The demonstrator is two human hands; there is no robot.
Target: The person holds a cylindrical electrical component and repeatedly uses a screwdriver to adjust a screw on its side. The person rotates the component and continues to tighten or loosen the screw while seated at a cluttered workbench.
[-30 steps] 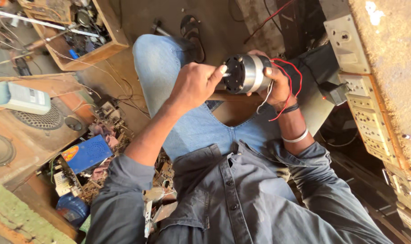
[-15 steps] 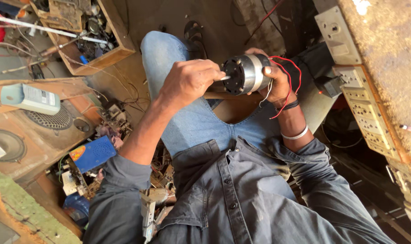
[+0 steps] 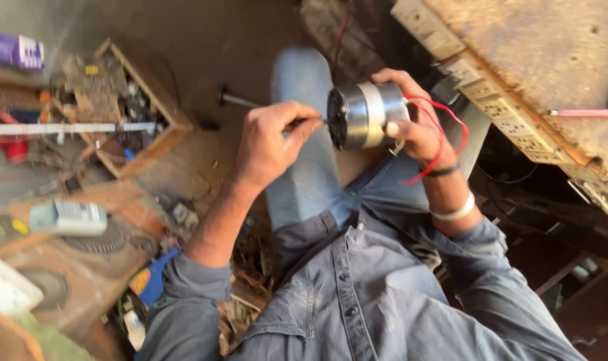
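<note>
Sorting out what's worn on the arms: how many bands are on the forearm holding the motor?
2: a thin black band nearest the right hand gripping the silver motor, and a white band farther up the forearm. Others may hide under sleeves.

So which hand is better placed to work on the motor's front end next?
Left, probably. The left hand already pinches the thin rod at the dark front face of the motor, while the right hand is wrapped round its casing, steadying it.
</note>
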